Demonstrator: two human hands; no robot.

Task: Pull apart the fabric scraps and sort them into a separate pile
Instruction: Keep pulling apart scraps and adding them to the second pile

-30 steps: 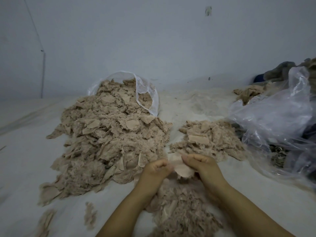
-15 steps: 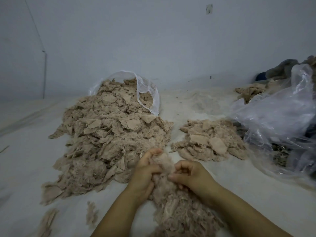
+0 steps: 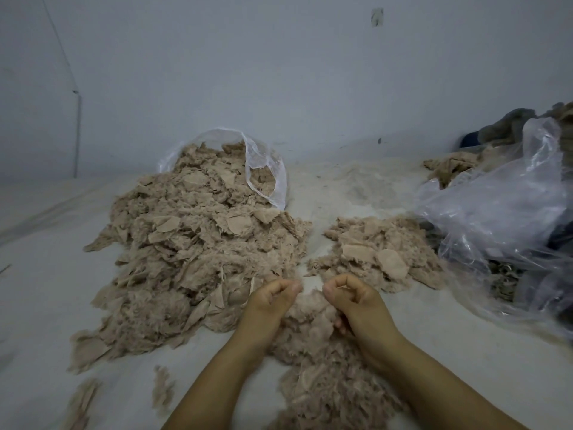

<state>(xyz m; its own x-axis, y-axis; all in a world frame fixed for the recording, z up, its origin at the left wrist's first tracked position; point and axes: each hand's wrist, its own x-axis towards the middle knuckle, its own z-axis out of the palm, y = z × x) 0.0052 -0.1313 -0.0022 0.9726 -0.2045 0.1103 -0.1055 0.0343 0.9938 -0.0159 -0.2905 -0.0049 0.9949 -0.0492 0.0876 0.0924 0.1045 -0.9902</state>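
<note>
A big heap of beige fabric scraps (image 3: 192, 262) spills from a clear bag (image 3: 269, 172) at the left. A smaller pile of scraps (image 3: 381, 249) lies to its right. A third fluffy pile (image 3: 328, 386) sits close to me under my wrists. My left hand (image 3: 273, 302) and my right hand (image 3: 350, 301) are side by side above that near pile, fingers curled. Each pinches one end of a fluffy scrap (image 3: 310, 308), which stretches thin and wispy between them.
A large crumpled clear plastic bag (image 3: 502, 218) with dark cloth inside lies at the right. More beige and grey cloth (image 3: 459, 166) is piled behind it. Small loose scraps (image 3: 161, 389) lie at the lower left on the white sheet (image 3: 46, 299). A pale wall stands behind.
A flat beige piece held one second ago now lies on the small right pile. Both hands then dropped to the near pile, took a fluffy scrap and drew apart.
</note>
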